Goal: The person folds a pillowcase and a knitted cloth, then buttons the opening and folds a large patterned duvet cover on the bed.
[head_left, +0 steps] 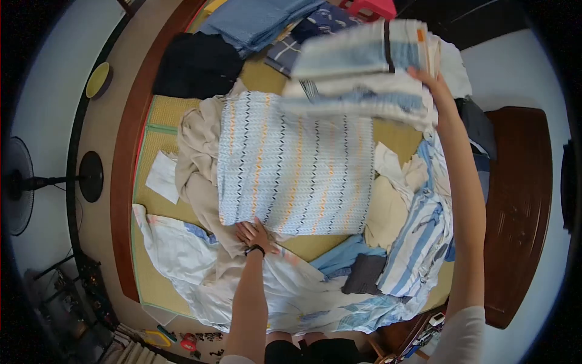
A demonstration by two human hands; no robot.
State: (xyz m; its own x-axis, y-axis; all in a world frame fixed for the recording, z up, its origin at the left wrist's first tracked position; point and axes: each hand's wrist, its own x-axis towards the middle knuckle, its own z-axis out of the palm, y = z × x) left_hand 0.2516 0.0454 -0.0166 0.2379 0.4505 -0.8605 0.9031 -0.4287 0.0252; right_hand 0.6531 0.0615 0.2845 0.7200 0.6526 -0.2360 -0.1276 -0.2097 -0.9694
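My left hand (254, 236) lies flat with its fingers spread, at the lower edge of a white folded cloth (297, 170) patterned with black and orange zigzag lines. Beneath that hand are a crumpled beige cloth (203, 161) and part of a white sheet (182, 255). With my right hand (433, 91) I grip the right edge of a folded striped cloth (364, 67), white and pale blue with a dark band. It is raised over the upper right of the zigzag cloth and slightly blurred. Whether their edges touch, I cannot tell.
Around lie a black folded garment (197, 65), blue folded fabric (254, 24), a cream garment (385, 209), a blue-and-white striped garment (415, 236) and a dark grey cloth (364, 274). A brown wooden headboard (518, 212) borders the right; a fan (21, 185) stands left.
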